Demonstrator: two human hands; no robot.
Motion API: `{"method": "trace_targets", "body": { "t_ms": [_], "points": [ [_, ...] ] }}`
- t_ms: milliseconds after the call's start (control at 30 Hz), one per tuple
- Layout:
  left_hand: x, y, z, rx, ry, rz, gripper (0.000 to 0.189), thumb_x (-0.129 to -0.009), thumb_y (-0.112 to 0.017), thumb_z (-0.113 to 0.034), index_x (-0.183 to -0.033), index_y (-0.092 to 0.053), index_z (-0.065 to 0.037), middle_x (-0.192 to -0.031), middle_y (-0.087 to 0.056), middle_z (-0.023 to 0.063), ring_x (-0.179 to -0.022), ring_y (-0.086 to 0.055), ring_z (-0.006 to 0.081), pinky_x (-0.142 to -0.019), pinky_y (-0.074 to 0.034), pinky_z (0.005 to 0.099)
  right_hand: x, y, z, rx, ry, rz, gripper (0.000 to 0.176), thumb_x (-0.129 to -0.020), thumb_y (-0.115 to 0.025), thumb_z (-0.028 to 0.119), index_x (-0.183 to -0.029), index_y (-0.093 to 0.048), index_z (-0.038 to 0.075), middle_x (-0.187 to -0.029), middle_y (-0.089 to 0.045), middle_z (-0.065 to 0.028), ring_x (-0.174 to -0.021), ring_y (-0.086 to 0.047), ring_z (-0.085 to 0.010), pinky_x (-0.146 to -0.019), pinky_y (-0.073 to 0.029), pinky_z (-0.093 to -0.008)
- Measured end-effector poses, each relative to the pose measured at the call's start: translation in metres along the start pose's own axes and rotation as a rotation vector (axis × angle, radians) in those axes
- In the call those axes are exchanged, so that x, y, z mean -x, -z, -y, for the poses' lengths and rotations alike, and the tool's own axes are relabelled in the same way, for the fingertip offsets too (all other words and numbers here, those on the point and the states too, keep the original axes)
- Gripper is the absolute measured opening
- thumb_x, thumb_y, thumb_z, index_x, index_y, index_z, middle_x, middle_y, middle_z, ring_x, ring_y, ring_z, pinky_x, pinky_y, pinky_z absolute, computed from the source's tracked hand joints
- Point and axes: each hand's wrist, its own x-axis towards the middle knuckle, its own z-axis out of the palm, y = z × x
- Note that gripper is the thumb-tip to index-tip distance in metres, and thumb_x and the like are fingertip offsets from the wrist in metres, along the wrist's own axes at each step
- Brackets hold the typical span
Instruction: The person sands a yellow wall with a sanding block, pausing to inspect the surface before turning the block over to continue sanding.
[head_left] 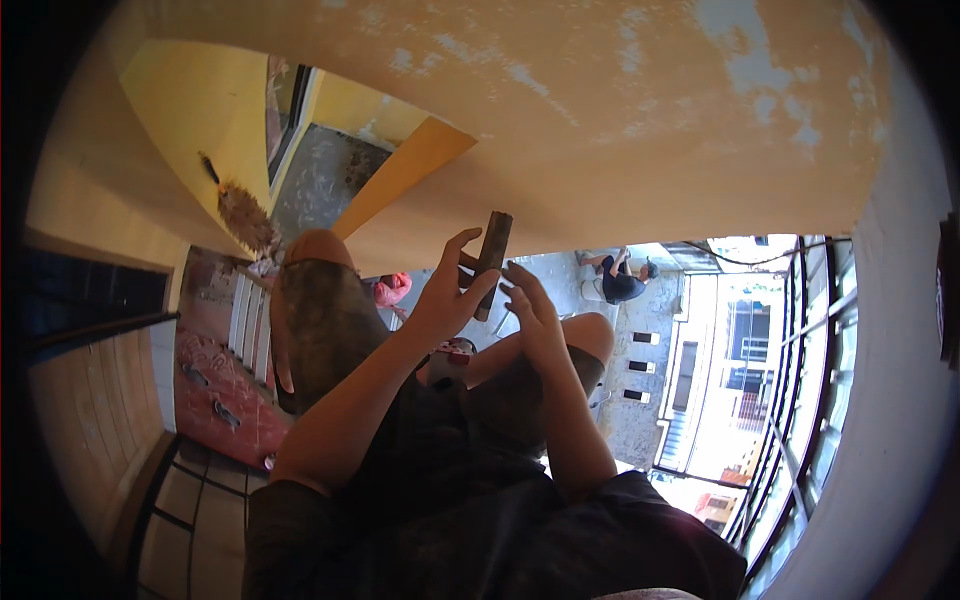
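A dark brown, bar-shaped block (494,250) stands nearly upright in front of me. My left hand (452,296) grips it, with the thumb across its lower half and the fingers reaching behind it. Just right of the block, my right hand (535,312) has its fingers bent and apart, the fingertips close to its edge. Beyond the block's top is a cream-orange wall (640,170) with pale, patchy areas. Below the hands, between my knees, sits a small container (447,368) with a reddish rim, partly covered by my left forearm.
On the left, a brown feather duster (246,215) is against the yellow wall (190,110). Dark slippers (226,412) lie on the red floor (215,360). A pinkish-red bundle (393,290) is past my knee. Another person (622,284) sits farther off, near a metal railing (800,410) at right.
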Motion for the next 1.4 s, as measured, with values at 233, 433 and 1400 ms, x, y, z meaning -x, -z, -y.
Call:
{"method": "trace_targets", "body": {
  "t_ms": [233, 433, 1400],
  "points": [
    [0.005, -0.016, -0.02, -0.033, -0.047, 0.095, 0.069, -0.088, -0.07, -0.013, -0.143, -0.028, -0.005, -0.103, -0.058, 0.0155, -0.081, -0.064, 0.0186, -0.056, -0.055, 0.0281, 0.003, 0.002, 0.014, -0.189, -0.053, -0.01, 0.04, -0.099, -0.05, 0.01, -0.135, -0.046, -0.005, -0.125, -0.058, -0.0163, -0.116, -0.057, -0.0236, -0.097, -0.049, -0.0369],
    [-0.015, -0.022, -0.033, 0.144, 0.005, 0.113, 0.058, -0.09, -0.067, -0.009, -0.137, -0.034, -0.004, -0.099, -0.06, 0.0138, -0.077, -0.064, 0.0164, -0.062, -0.054, 0.0265, 0.009, -0.002, 0.029, -0.5, -0.009, -0.152, 0.043, -0.103, -0.045, 0.017, -0.14, -0.041, -0.003, -0.13, -0.054, -0.0172, -0.116, -0.058, -0.0283, -0.094, -0.051, -0.0409],
    [-0.062, -0.071, -0.105, -0.735, -1.1, -0.436, 0.04, -0.087, -0.065, -0.018, -0.123, -0.056, -0.003, -0.126, -0.05, 0.0214, -0.119, -0.045, 0.038, -0.099, -0.036, 0.0501, -0.027, 0.102, 0.185, 0.29, 0.811, -1.202, 0.053, -0.082, -0.071, 0.004, -0.132, -0.054, 0.002, -0.101, -0.056, -0.008, -0.078, -0.059, -0.0118, -0.067, -0.049, -0.0246]
  ]
}}
